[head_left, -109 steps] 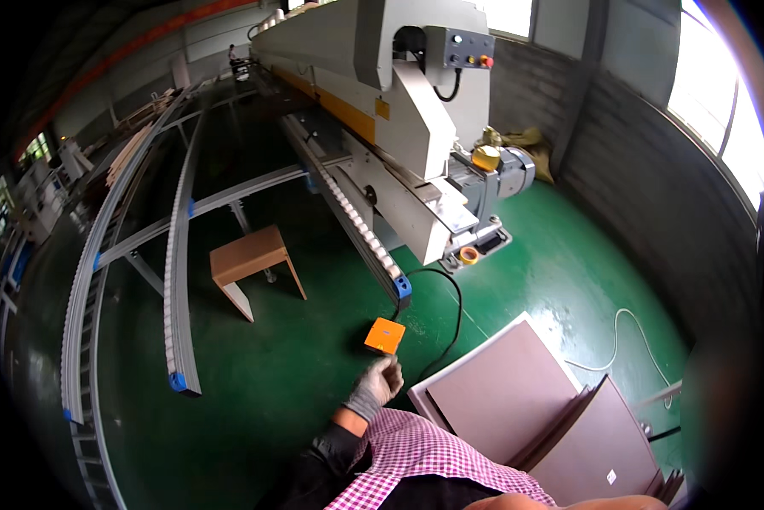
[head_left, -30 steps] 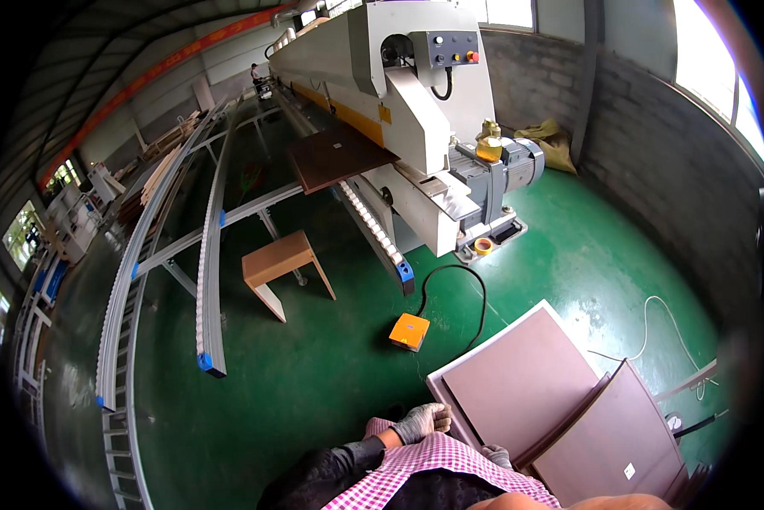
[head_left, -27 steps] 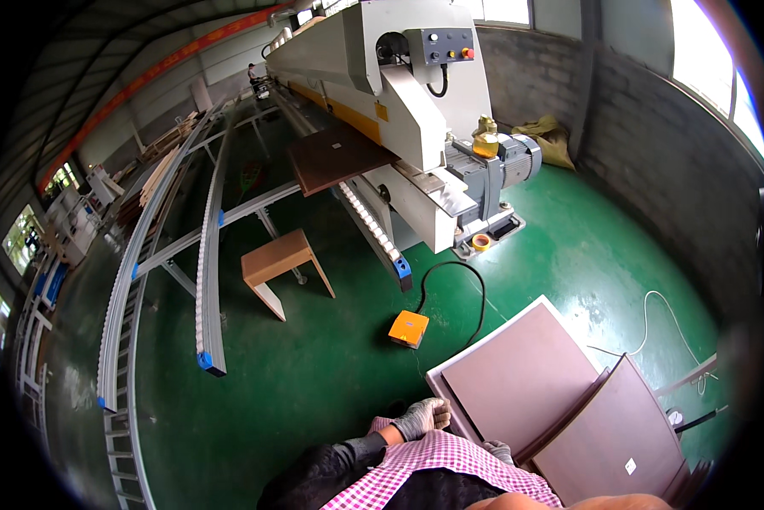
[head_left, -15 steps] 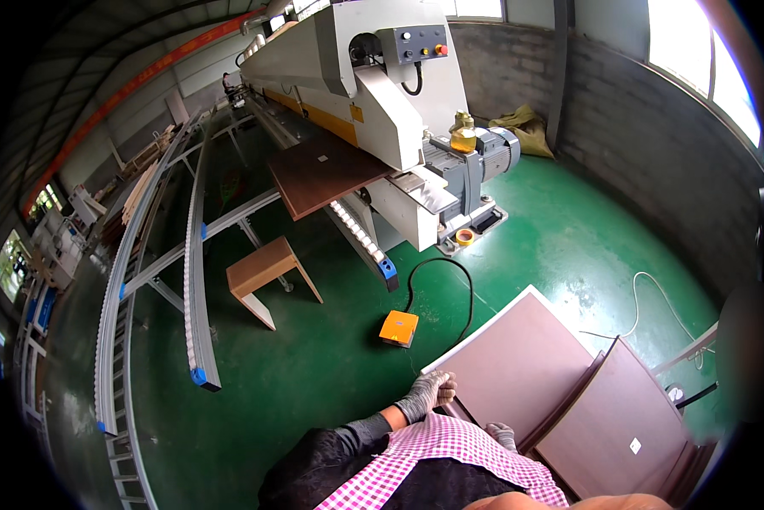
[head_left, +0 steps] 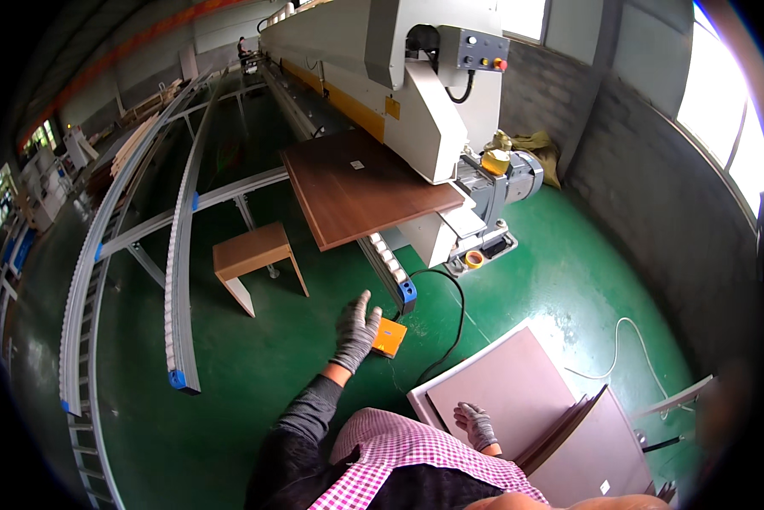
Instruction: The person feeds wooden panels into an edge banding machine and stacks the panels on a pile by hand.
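My left hand, in a grey striped work glove, reaches forward with its fingers apart and nothing in it. It hangs beside the orange foot pedal box as seen from above, short of the brown panel. That panel lies flat, its near end jutting out of the long machine over a roller rail. My right hand, also gloved, has its fingers stretched out above the pinkish-brown panel at my right. Whether it touches that panel I cannot tell.
More brown panels lean together at the lower right. A small wooden stool stands left of the roller rail, near long metal roller tracks. A black cable curves across the green floor. A motor sits beside the machine.
My left hand has left the pinkish-brown panel's edge and swung forward and left, opening. My right hand has come into fuller view. The brown panel sticks out further from the machine.
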